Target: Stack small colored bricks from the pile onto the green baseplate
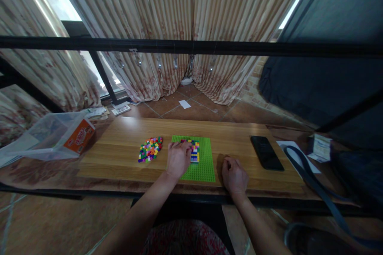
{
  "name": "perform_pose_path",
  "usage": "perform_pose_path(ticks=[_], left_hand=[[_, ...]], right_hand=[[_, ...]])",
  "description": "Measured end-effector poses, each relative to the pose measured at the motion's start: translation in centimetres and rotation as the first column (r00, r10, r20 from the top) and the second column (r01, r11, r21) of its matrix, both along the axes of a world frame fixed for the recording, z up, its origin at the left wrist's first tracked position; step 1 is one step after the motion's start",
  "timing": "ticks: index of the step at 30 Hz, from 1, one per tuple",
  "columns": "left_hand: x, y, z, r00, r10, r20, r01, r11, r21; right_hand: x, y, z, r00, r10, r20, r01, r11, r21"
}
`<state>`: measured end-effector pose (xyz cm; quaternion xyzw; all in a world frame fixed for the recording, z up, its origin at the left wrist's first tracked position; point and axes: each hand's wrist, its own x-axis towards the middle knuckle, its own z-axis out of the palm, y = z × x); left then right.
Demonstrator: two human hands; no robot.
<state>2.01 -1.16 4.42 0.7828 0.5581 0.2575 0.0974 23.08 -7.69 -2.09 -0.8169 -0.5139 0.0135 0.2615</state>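
Note:
A green baseplate (203,163) lies on the wooden table (119,155) in front of me. A small block of coloured bricks (195,150) is built on its upper left part. My left hand (178,158) rests on the plate's left side with its fingers curled down onto the built bricks; whether it pinches a brick is hidden. To the left of the plate lies a pile of loose coloured bricks (150,149). My right hand (234,175) lies on the table just right of the plate, fingers curled in a loose fist, nothing visible in it.
A black phone (267,152) lies on the table's right part. A clear plastic bag with an orange box (79,137) sits off the left end. A dark strap (311,183) and white papers (295,149) lie at the right. A black bar (191,47) crosses above.

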Motion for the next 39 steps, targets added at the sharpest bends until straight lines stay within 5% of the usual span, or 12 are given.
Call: perform_pose_path(ticks=[30,39], left_hand=[[0.0,0.0,-1.6,0.963,-0.124,-0.239,0.192,0.938,0.289],[-0.9,-0.7,-2.2,0.997,-0.06,-0.045,0.07,0.956,0.286]], right_hand=[[0.0,0.0,0.0,1.0,-0.006,-0.005,0.006,1.0,0.004],[0.1,0.0,-0.1,1.0,0.01,0.006,-0.01,1.0,0.012]])
